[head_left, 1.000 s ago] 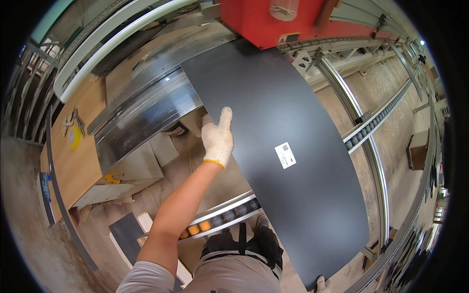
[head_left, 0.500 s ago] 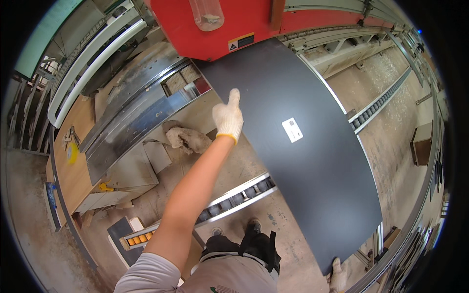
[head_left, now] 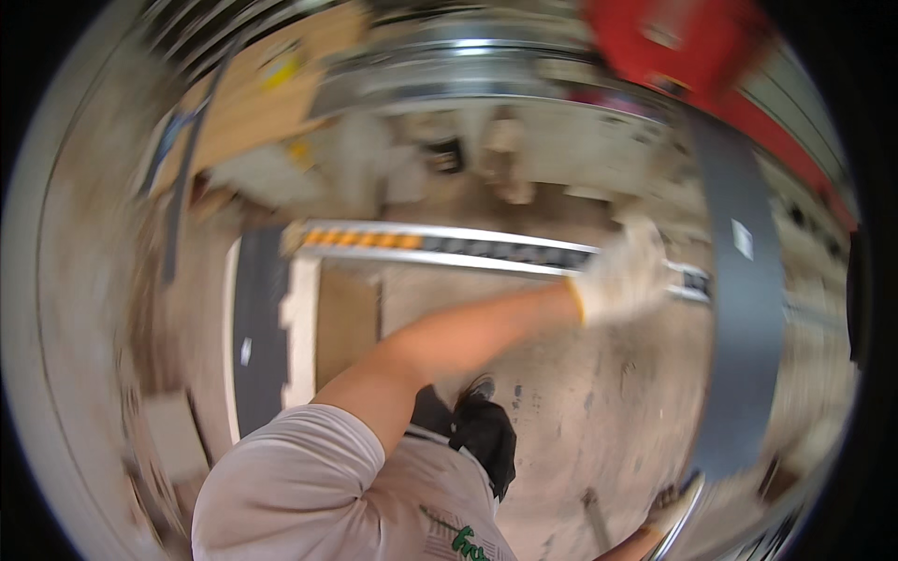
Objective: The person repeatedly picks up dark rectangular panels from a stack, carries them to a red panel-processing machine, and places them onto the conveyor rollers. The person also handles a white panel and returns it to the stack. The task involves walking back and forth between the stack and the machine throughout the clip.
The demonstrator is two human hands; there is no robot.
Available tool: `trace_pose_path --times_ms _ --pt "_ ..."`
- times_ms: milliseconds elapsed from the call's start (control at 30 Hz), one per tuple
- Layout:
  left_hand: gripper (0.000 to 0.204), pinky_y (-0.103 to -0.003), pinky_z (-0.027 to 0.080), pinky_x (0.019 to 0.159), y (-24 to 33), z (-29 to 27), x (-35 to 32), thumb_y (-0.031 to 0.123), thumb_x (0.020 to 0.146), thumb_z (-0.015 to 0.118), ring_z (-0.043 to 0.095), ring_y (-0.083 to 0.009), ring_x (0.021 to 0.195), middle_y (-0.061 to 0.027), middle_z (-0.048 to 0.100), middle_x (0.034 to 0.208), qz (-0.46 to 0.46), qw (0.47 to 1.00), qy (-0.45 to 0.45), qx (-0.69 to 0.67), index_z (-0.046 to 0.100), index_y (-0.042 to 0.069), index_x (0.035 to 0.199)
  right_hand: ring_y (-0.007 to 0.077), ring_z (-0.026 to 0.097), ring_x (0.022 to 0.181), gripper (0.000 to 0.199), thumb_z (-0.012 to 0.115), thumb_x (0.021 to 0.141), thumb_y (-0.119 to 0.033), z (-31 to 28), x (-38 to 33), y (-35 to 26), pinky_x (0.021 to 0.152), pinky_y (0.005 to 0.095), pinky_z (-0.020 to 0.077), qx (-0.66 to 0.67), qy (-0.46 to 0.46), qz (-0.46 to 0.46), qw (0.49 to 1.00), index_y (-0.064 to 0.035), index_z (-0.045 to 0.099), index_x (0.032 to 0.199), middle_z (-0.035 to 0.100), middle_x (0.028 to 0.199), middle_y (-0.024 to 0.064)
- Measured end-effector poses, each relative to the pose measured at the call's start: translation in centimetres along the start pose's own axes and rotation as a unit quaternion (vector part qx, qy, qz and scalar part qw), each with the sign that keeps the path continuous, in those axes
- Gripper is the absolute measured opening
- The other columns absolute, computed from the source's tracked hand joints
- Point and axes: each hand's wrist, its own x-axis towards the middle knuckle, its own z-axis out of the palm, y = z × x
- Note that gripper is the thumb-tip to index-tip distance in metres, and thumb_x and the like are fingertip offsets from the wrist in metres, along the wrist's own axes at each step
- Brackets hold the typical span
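A long dark grey panel [head_left: 739, 309] with a small white label lies to my right, its far end by the red machine housing [head_left: 659, 47]. My left hand [head_left: 622, 271], in a white knit glove with a yellow cuff, hangs in front of the roller rail [head_left: 505, 251], apart from the panel. Motion smears its fingers, so their pose is unclear. Low on the right, my gloved right hand [head_left: 666, 505] is close by the panel's near end, next to a pale metal edge. Whether it grips anything cannot be made out.
At the left stands another dark panel [head_left: 260, 318] with a white label, beside pale board pieces [head_left: 301, 327]. A wooden table [head_left: 267, 93] carries a yellow tape roll [head_left: 279, 71]. Beyond the rail are pale cabinets [head_left: 580, 150] and a hanging cloth [head_left: 505, 154].
My view has swung to the left, with blur. My left hand has come off the panel, where it lay on the edge. The panel now appears farther right, and my right hand remains by its near end.
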Motion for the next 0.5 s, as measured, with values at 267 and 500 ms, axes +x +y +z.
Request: trace_pose_path --times_ms 267,500 --pt "0.031 -0.059 0.049 0.097 11.3 -17.7 -47.7 0.034 0.100 0.061 0.063 -0.0378 0.114 -0.0170 0.065 0.103 -0.642 0.689 -0.331 -0.065 0.071 0.006 0.109 0.0128 0.050 0.064 0.023 0.056 0.107 -0.034 16.5 0.8 18.6 0.061 0.0300 0.0439 -0.120 -0.119 0.077 0.983 -0.0145 0.065 0.098 0.058 0.078 -0.0025" --pt "0.056 -0.077 0.033 0.116 16.9 -33.2 -75.8 0.050 0.106 0.048 0.071 -0.0410 0.121 -0.0216 0.077 0.123 -0.894 0.286 -0.326 0.110 0.079 0.005 0.120 0.0157 0.066 0.076 0.028 0.065 0.105 -0.023 35.5 -25.5 31.4 0.067 0.0310 0.0570 -0.500 -0.590 -0.053 0.632 -0.0017 0.066 0.123 0.070 0.094 0.0072"
